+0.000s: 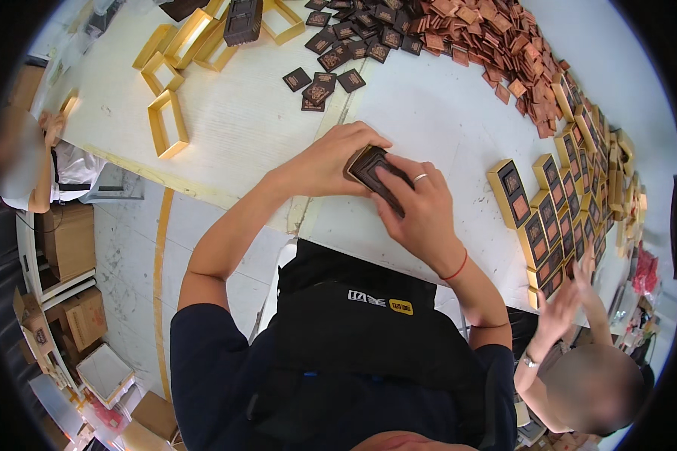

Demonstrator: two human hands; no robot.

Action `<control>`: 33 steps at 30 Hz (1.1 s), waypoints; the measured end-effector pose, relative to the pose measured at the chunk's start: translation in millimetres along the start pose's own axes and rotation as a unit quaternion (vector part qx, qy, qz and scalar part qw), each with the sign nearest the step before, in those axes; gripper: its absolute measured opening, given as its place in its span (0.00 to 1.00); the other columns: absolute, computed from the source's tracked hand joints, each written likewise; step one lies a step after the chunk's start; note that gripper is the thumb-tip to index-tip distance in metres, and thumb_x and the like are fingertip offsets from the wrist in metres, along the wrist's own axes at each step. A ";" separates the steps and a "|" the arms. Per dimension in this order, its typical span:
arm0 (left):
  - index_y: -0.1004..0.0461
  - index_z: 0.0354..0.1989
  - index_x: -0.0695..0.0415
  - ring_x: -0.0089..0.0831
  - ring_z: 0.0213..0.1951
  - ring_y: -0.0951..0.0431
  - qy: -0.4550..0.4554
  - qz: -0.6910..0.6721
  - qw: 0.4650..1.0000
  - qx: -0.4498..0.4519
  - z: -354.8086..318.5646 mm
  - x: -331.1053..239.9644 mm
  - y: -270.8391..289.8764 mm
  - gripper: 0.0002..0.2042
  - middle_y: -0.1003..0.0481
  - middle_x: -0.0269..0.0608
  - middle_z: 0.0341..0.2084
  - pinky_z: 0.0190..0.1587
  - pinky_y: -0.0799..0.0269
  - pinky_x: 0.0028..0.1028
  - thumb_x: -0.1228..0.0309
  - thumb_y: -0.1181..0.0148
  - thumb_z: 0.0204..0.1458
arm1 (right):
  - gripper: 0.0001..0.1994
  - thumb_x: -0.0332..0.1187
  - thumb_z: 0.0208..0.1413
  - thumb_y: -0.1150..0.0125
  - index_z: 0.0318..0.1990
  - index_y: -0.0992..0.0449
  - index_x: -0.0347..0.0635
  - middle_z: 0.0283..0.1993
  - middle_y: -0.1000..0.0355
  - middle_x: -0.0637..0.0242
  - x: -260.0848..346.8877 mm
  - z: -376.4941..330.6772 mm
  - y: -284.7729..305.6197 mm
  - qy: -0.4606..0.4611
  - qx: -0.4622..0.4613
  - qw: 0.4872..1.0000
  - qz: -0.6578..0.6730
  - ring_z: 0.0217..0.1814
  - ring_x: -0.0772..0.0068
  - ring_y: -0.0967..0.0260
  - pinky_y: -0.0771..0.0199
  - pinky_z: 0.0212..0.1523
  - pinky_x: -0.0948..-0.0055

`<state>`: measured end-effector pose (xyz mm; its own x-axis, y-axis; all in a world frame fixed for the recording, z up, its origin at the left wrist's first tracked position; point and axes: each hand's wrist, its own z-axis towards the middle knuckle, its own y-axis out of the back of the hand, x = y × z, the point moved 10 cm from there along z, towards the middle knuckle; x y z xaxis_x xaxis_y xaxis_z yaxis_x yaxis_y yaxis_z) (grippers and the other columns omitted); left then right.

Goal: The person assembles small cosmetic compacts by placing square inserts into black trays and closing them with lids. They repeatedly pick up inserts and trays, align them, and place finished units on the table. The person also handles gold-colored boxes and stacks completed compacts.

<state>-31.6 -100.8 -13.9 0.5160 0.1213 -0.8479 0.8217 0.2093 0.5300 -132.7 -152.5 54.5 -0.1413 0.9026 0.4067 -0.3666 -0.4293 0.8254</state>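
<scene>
Both left hand (pixel 334 159) and right hand (pixel 424 216) clamp fingers on a dark box (pixel 365 167) near the table edge (pixel 368 258), bare tabletop (pixel 444 113) beyond.

Dark brown, copper and gold on off-white table (pixel 444 113).
Held box (pixel 370 173) dark brown, gold edge; loose cards (pixel 319 90) near-black, copper print; card heap (pixel 496 37) reddish copper; hollow frames (pixel 155 124) gold; filled boxes (pixel 510 192) gold, dark-and-copper squares; apron (pixel 368 338) black; bracelet (pixel 459 270) red.

From far off, I see a packing workshop: people (pixel 79 167) around a big table (pixel 429 113), gold boxes (pixel 499 197) and heaps of brown squares (pixel 489 37) on it, cardboard boxes (pixel 68 244) on shelves (pixel 69 289) near it.
</scene>
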 end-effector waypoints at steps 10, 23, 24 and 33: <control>0.37 0.62 0.54 0.47 0.55 0.32 -0.076 0.037 0.990 -0.114 -23.4 -24.1 -6.4 0.40 0.31 0.44 0.52 0.61 0.40 0.41 0.68 0.23 0.37 | 0.32 0.46 0.48 0.28 0.60 0.27 0.44 0.60 0.32 0.60 -8.2 -7.4 -20.9 0.013 0.001 0.990 0.140 0.63 0.54 0.34 0.35 0.64 0.53; 0.41 0.67 0.52 0.46 0.52 0.30 -0.023 -0.013 0.985 -0.172 -29.6 -19.8 -2.2 0.47 0.29 0.44 0.48 0.58 0.38 0.42 0.74 0.23 0.33 | 0.18 0.32 0.61 0.40 0.58 0.29 0.42 0.59 0.33 0.55 -44.2 -1.8 -31.3 -0.193 -0.092 0.885 0.414 0.54 0.52 0.30 0.29 0.57 0.64; 0.41 0.67 0.52 0.47 0.52 0.31 -0.029 -0.001 0.985 -0.171 -28.6 -20.6 -3.7 0.47 0.30 0.44 0.48 0.58 0.37 0.42 0.74 0.23 0.34 | 0.17 0.29 0.62 0.43 0.58 0.30 0.41 0.59 0.32 0.53 -57.5 -7.8 -40.2 -0.254 -0.134 0.813 0.506 0.55 0.51 0.30 0.29 0.58 0.64; 0.33 0.55 0.51 0.50 0.54 0.33 -0.062 0.084 0.983 -0.150 -31.1 -24.0 -11.1 0.35 0.32 0.46 0.50 0.57 0.37 0.41 0.74 0.25 0.33 | 0.17 0.27 0.57 0.38 0.55 0.25 0.42 0.51 0.25 0.58 -46.6 13.1 0.0 -0.121 0.020 0.971 0.207 0.54 0.51 0.30 0.29 0.53 0.61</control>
<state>-60.6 -75.8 0.4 0.6792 0.0630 -0.7313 0.6235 0.4763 0.6201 -114.0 -195.0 40.7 -0.0462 0.6205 0.7828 -0.2888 -0.7585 0.5842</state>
